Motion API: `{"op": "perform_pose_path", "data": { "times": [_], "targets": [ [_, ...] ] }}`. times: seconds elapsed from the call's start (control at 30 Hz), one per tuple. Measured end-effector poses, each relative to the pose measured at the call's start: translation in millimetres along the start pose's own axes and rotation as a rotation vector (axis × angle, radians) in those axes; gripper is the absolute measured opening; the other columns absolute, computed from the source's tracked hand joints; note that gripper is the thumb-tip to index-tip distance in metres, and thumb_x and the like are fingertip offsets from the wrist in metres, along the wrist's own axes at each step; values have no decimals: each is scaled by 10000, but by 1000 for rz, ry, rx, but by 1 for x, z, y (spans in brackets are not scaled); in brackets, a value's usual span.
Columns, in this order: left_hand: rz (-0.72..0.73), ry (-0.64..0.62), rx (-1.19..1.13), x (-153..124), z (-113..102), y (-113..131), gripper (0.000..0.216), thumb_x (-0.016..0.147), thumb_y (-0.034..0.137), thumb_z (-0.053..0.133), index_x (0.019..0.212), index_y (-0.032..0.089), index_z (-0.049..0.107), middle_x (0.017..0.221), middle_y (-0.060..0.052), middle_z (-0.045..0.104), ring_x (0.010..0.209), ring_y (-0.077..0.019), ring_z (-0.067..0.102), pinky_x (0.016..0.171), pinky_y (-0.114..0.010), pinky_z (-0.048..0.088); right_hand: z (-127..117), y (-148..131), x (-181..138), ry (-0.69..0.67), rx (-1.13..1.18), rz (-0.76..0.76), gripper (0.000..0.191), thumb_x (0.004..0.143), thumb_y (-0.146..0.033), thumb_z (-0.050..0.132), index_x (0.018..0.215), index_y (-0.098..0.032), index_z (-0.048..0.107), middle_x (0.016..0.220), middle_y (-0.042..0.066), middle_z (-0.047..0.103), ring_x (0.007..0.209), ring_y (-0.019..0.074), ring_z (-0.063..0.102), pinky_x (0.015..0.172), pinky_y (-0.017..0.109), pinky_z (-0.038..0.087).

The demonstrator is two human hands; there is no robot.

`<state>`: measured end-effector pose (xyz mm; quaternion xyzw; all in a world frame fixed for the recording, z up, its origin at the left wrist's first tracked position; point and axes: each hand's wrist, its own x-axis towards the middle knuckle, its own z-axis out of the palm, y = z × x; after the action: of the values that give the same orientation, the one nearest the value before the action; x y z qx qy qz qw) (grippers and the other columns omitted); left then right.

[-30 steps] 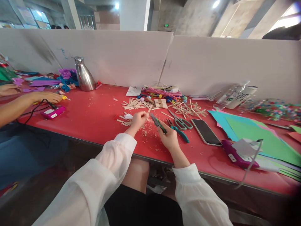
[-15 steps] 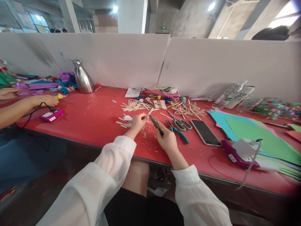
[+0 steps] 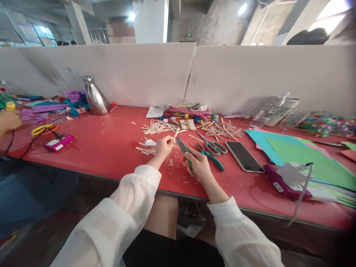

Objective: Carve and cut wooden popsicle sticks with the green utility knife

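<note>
My left hand [image 3: 163, 146] pinches a short wooden craft stick [image 3: 176, 132] that points up and to the right. Close beside it, my right hand [image 3: 199, 164] is wrapped round a green-handled utility knife [image 3: 184, 149], whose blade end points toward the stick. Both hands hover over the red table [image 3: 111, 142], above a scatter of pale wood shavings [image 3: 175, 160]. More craft sticks [image 3: 155, 126] lie in a loose pile just beyond my left hand.
Teal-handled scissors [image 3: 213, 146] and a dark phone [image 3: 244, 156] lie right of my hands. Coloured paper sheets [image 3: 311, 157] and a purple glue gun [image 3: 280, 182] sit farther right. A steel jug [image 3: 95, 96] stands at the back left. Another person's hand [image 3: 8, 120] and a pink device [image 3: 58, 142] are at the left.
My right hand has drawn the knife slightly down and back. The other person's hand at the left has pulled away toward the table's left edge. The view tilted down a little.
</note>
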<state>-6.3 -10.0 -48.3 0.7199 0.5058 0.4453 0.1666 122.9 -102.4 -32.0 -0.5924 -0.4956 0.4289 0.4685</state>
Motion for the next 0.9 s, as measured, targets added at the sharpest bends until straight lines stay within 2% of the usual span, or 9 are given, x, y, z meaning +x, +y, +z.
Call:
{"op": "perform_pose_path", "data": {
  "times": [0.23,0.3,0.4,0.5,0.6,0.73,0.9],
  "targets": [
    [-16,29,25,0,3,4,130,774,212,516,728,183,634,682,-35,651,654,-166,583,614,-229,380,-6,5,2,-1,37,0,301,858,-329,498,1106,-160,521,1015,52,587,785,144,593,645,322,509],
    [-25,27,18,0,3,4,132,771,223,519,716,187,633,678,-35,651,656,-171,583,618,-236,383,-7,7,3,13,-1,-30,293,863,-341,488,1086,-154,527,942,37,601,703,117,590,584,283,504],
    [-61,24,-17,2,-1,0,160,773,234,502,689,182,628,645,-28,644,619,-163,576,595,-234,387,-6,9,1,71,-94,-111,356,866,-363,456,1150,-154,504,765,-1,616,460,66,507,439,225,443],
    [-108,13,-78,6,-4,-9,204,778,246,470,666,169,622,599,-19,633,544,-146,560,543,-224,391,-6,8,-3,163,-232,-217,470,803,-382,464,1214,-158,507,677,-4,637,371,73,440,401,232,396],
    [-122,-16,-148,9,-6,-14,235,783,279,455,668,159,620,583,-8,629,508,-130,551,514,-212,399,-6,5,-6,231,-383,-296,463,744,-368,492,1170,-205,575,781,22,691,447,114,518,448,245,405],
    [-94,-61,-215,8,-5,-10,223,778,260,458,690,153,633,605,-1,634,531,-116,558,532,-198,410,-5,2,-8,270,-531,-350,413,734,-325,491,1123,-259,611,977,27,694,559,145,594,528,254,442],
    [-56,-106,-237,6,-4,-3,219,791,256,462,726,152,643,650,-6,651,570,-115,574,560,-196,427,-4,2,-8,289,-646,-391,404,757,-303,472,1139,-261,598,1010,29,688,577,149,613,524,248,453]
  ]
}}
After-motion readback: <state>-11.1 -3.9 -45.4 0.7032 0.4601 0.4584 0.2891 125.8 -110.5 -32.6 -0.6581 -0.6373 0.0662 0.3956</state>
